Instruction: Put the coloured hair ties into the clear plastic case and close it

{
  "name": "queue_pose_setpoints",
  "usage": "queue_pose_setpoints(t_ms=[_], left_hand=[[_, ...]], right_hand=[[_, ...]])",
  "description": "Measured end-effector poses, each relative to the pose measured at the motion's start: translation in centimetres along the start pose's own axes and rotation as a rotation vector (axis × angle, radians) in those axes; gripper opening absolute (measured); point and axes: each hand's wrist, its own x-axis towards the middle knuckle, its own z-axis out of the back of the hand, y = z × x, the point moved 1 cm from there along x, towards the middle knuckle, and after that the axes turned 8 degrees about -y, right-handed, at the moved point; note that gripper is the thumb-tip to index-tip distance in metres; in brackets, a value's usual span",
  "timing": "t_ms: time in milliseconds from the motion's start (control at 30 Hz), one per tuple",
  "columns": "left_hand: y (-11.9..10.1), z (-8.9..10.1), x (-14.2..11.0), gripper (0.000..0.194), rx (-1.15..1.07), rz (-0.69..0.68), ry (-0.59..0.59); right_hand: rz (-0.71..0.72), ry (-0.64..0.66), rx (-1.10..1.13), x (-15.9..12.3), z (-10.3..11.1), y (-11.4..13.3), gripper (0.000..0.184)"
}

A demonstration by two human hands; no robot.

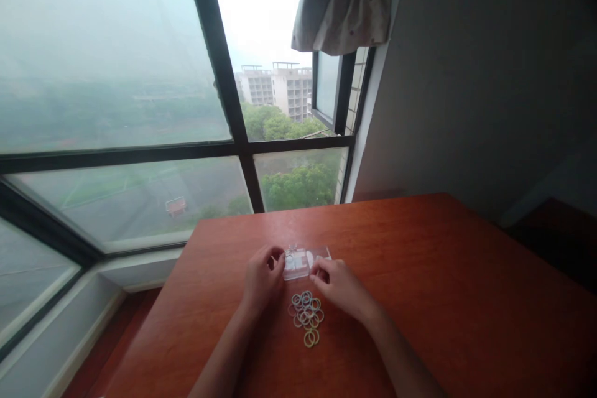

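Observation:
A small clear plastic box (pixel 296 268) stands on the table with its transparent lid (pixel 323 252) folded out to the right. Some small pale items, too small to make out, show inside the box. My left hand (pixel 262 278) is closed at the box's left side, fingers curled against its edge. At the box's front right corner is my right hand (pixel 339 286), its fingers pinched together; what they hold, if anything, is hidden. Between my forearms, just in front of the box, lies a loose pile of thin rings like hair ties (pixel 306 311), grey, pinkish and yellow-green, several overlapping.
The reddish-brown wooden table (pixel 410 242) reaches to a dark-framed window (pixel 242 149) ahead and left. A short curtain (pixel 345 6) hangs over an outward-opened pane (pixel 329 90). A grey wall (pixel 448 87) rises on the right. Trees and buildings show outside.

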Motion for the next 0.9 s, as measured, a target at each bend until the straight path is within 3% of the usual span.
queue_pose_setpoints(t_ms=[167, 500, 700, 900], left_hand=[[0.8, -0.4, 0.2, 0.014, 0.091, -0.040, 0.012], [0.4, 0.5, 0.2, 0.015, 0.131, -0.047, 0.024], [-0.4, 1.1, 0.1, 0.015, 0.142, -0.078, 0.076], [-0.7, 1.9, 0.0, 0.015, 0.183, -0.117, 0.097]], right_hand=[[-0.003, 0.142, -0.045, -0.4, 0.2, -0.7, 0.013], [0.004, 0.190, -0.100, -0.5, 0.6, -0.1, 0.012], [0.029, 0.289, -0.076, -0.9, 0.5, 0.3, 0.018], [0.031, 0.225, -0.108, -0.9, 0.5, -0.2, 0.014]])
